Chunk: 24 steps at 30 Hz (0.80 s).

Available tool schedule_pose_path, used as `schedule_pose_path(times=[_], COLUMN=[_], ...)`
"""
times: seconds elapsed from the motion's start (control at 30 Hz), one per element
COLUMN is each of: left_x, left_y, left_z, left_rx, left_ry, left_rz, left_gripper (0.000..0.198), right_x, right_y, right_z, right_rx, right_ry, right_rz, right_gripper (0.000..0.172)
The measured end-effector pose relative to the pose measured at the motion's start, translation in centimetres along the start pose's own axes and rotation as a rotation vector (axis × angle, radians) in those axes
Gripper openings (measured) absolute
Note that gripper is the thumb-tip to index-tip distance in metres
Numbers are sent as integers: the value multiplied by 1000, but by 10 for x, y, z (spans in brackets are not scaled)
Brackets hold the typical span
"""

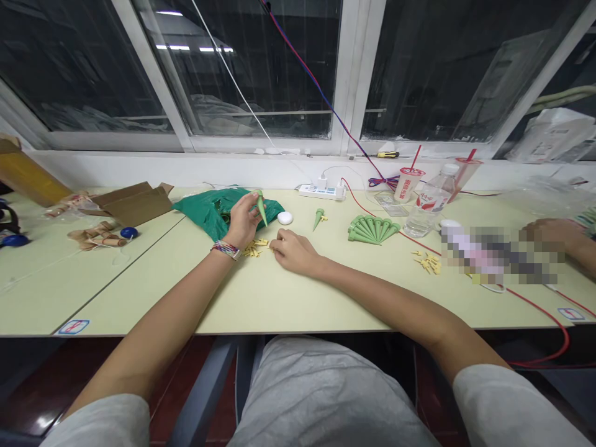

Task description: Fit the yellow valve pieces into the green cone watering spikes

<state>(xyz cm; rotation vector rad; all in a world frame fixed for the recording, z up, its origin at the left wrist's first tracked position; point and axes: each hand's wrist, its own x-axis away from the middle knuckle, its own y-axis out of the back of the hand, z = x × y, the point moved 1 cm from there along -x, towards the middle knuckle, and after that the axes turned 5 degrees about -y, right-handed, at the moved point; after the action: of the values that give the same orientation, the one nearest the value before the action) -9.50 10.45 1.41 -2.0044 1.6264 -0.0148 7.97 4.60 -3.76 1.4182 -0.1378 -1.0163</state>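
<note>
- The person's left hand [242,220] is raised above the bench, and its fingers [250,208] are grasping a green plastic cone [261,209]. The cone is tilted, with its narrow tip seemingly pointing down, and the raised grip is keeping it in clear view of the head camera.
- The right hand [293,251] is resting on the bench [279,304], its fingers [279,243] loosely curled and apparently released, holding nothing visible.
- A small heap of yellow pegs [254,248] is lying between the two hands, seemingly kept within easy reach of both.
- A green plastic bag [228,211] is lying crumpled just behind the raised left hand, and a white round disc [285,218] is sitting just beyond the right hand.
- A single green cone [318,218] is lying farther right, beside a fan of matching cones [373,230] set side by side, apparently to keep them together.
- More yellow pegs [428,262] are lying in a loose group beyond the fan.
- A power strip [321,192], a water bottle [428,202] and two drink cups [408,184] are standing along the back of the bench, beneath a window.
- At the far left, a flattened cardboard box [135,205] is lying beside wooden pieces [95,236].
- At the far right, a co-worker's hand [544,239] is resting on the bench.
</note>
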Motion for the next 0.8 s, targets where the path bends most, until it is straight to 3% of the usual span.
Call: schedule_pose_path(times=[0.27, 0.47, 0.67, 0.8], left_x=[17, 36, 49, 60], left_y=[-16, -30, -37, -44], left_z=[18, 16, 18, 19], left_rx=[-78, -85, -206, -320], left_ry=[134, 169, 146, 117], left_rz=[238, 425, 559, 645], left_gripper=[49, 61, 64, 58], right_x=[64, 68, 56, 55], right_y=[45, 55, 66, 72], right_z=[-50, -63, -60, -57], right_rx=[-215, -364, -612, -715], right_ry=[-156, -206, -199, -244], right_rz=[-30, -11, -307, -404], right_gripper=[14, 15, 9, 9])
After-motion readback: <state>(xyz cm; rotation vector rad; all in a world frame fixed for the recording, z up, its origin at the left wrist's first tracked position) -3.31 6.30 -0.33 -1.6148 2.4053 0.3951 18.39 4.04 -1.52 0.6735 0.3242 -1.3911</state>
